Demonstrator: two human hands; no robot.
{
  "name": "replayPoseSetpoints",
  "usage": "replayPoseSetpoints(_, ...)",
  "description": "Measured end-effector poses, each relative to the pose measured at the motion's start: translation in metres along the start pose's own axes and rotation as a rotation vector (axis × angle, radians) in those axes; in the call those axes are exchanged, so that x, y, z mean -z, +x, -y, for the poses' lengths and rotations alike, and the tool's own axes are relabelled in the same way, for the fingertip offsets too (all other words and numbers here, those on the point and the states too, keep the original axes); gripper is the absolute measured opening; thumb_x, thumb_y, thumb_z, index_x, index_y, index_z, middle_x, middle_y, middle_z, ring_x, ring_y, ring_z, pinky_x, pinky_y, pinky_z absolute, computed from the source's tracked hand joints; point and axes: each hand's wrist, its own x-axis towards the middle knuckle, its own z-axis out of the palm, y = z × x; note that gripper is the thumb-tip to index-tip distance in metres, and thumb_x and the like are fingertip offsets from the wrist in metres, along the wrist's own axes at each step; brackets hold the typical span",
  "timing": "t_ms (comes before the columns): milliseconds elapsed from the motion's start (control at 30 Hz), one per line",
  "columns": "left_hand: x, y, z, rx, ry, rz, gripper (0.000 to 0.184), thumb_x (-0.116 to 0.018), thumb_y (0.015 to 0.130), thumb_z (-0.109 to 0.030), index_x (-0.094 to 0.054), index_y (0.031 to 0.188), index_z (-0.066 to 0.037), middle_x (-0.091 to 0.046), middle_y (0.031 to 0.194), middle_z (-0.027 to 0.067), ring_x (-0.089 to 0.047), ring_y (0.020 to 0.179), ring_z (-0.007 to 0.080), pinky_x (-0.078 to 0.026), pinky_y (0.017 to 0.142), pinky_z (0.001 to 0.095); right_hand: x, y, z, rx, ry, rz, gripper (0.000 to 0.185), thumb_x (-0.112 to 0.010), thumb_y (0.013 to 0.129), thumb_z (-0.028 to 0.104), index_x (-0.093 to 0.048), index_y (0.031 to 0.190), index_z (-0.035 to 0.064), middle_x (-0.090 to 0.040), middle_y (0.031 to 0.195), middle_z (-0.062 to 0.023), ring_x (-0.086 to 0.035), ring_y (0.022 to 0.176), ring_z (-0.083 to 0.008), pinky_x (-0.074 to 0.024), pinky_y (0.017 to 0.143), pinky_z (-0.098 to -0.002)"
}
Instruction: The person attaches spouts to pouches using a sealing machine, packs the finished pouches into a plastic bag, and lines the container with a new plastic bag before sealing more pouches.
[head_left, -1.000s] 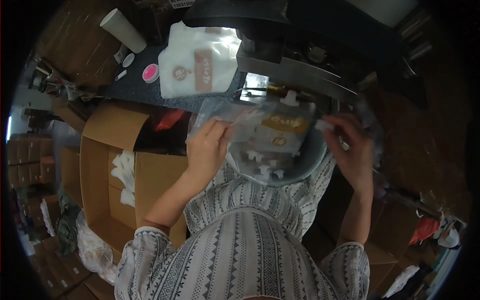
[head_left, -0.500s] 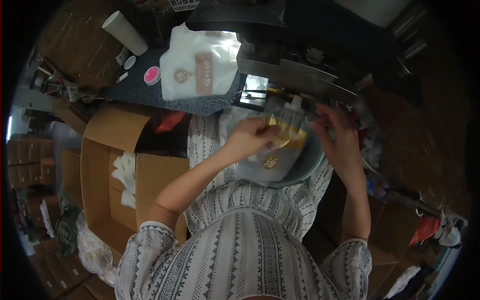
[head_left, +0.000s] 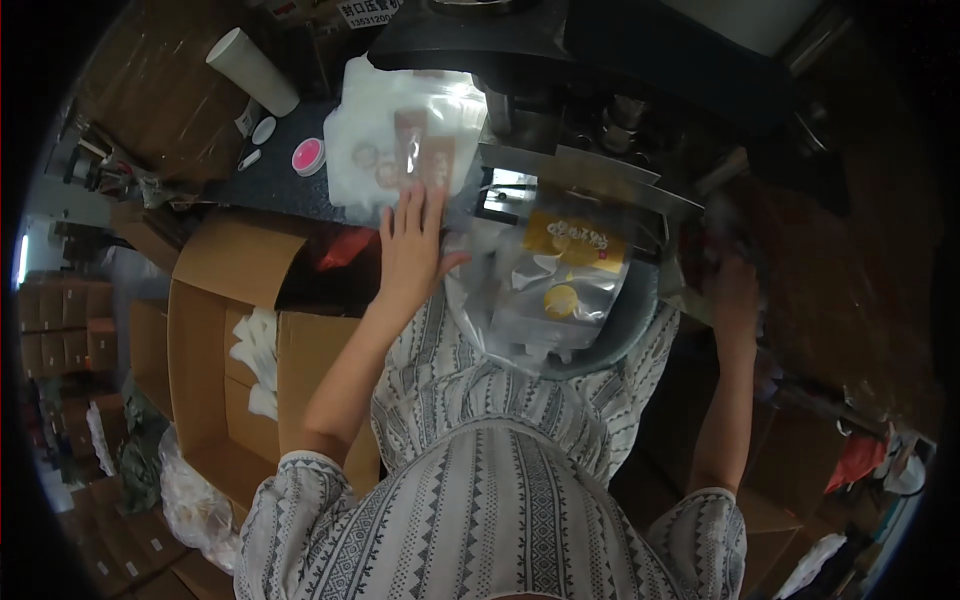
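Where the left hand reaches: the left hand (head_left: 410, 243) is open, its fingers straight and a little spread, with the tips over the near edge of the pile of pouches (head_left: 385, 120); from my distant place I see no grasp.
Pile of pouches: it lies straight ahead of the left hand and well to the left of the right hand, so the left is clearly nearer. I judge this relation to be the main one.
Long axis: it runs roughly away from the left fingers, though the pile is almost as wide as long. Where the mouths point, I cannot tell.
Right hand (head_left: 735, 285): well apart from the left, blurred in the dark; I cannot tell if it holds something.
Yellow-banded pouch (head_left: 580, 275): between the hands, over the basin (head_left: 645, 305), untouched. Its long axis goes away from the body, with the banded end far and leaning slightly toward the right hand.
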Motion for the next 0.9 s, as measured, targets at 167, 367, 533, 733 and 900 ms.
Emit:
replayPoseSetpoints(167,0.031,-0.001,0.005,0.212,-0.188,-0.136,0.009,-0.062,0.082,-0.01,-0.063,0.09,-0.005,-0.057,0.078,0.0109,-0.058,0.08,0.032,-0.044,0.07,0.0397,0.012,-0.004,0.005,0.12,0.2,-0.055,0.022,-0.061,0.077,0.002,-0.058,0.099,0.0045,-0.065,0.09,-0.0189,-0.064,0.083,-0.036,-0.0504,0.069,-0.0443)
replayPoseSetpoints(367,0.059,-0.013,-0.049,0.107,-0.355,-0.195,0.009,-0.064,0.08,-0.005,-0.064,0.089,-0.005,-0.06,0.081,0.0114,-0.061,0.069,0.0318,-0.048,0.058,0.0364,0.057,-0.023,0.086,0.236,0.667,0.119,0.027,-0.071,0.073,0.002,-0.058,0.097,0.0021,-0.061,0.091,-0.0123,-0.065,0.075,-0.0286,-0.0511,0.063,-0.0335)
replayPoseSetpoints(533,0.07,-0.009,-0.071,0.036,-0.455,-0.155,0.012,-0.065,0.079,-0.004,-0.064,0.09,-0.006,-0.062,0.085,0.0105,-0.062,0.068,0.0304,-0.049,0.058,0.0357,0.043,-0.027,0.13,0.55,0.659,0.028,0.025,-0.07,0.076,0.004,-0.059,0.099,0.0026,-0.059,0.094,-0.0117,-0.065,0.074,-0.0282,-0.0524,0.062,-0.0343)
replayPoseSetpoints(733,0.044,-0.007,-0.082,-0.079,-0.721,0.127,0.012,-0.065,0.081,-0.005,-0.064,0.093,-0.003,-0.064,0.089,0.0113,-0.064,0.067,0.0264,-0.049,0.058,0.0343,0.033,-0.02,0.12,0.508,0.73,0.191,0.03,-0.071,0.077,0.007,-0.059,0.105,0.0019,-0.061,0.094,-0.0125,-0.065,0.073,-0.0271,-0.0525,0.063,-0.0342)
replayPoseSetpoints(900,0.021,0.044,-0.09,0.492,-1.28,0.564,0.028,-0.063,0.09,-0.022,-0.064,0.089,0.005,-0.06,0.072,0.0023,-0.053,0.059,0.0058,-0.048,0.059,0.0244,0.041,-0.016,0.094,0.277,0.671,0.04,0.033,-0.072,0.078,0.013,-0.061,0.107,0.0019,-0.063,0.099,-0.0131,-0.065,0.072,-0.0265,-0.0517,0.063,-0.0347)
